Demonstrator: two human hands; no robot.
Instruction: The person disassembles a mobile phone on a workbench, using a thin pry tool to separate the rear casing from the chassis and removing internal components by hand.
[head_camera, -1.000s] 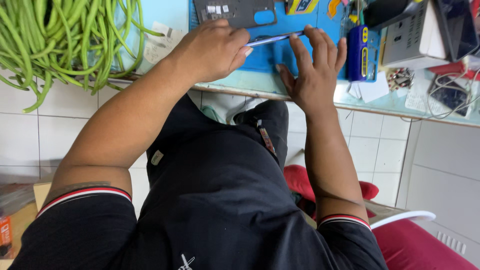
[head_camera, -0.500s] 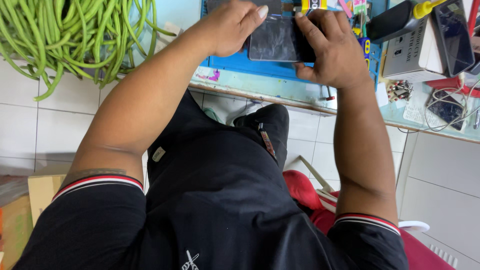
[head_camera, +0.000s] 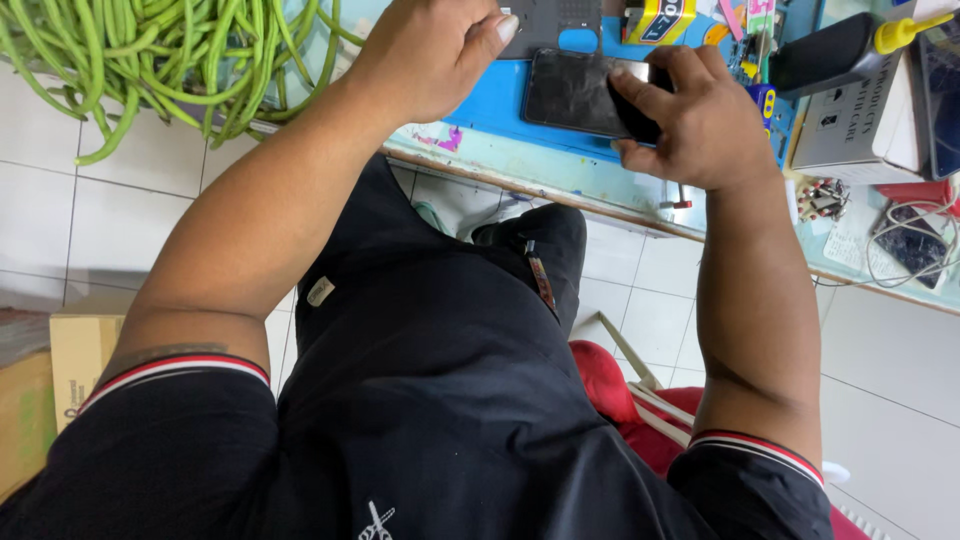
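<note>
Right hand (head_camera: 690, 125) pinches the dark phone (head_camera: 580, 92) flat — left hand (head_camera: 435, 55) curled, fingers together.

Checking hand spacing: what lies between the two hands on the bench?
In the head view, the dark phone on the blue mat lies between left hand and right hand.

My left grip (head_camera: 440, 55) is curled into a loose fist, thumb out, just left of the dark phone (head_camera: 575, 92). My right grip (head_camera: 690, 115) clamps its right edge, both forearms stretched forward.
</note>
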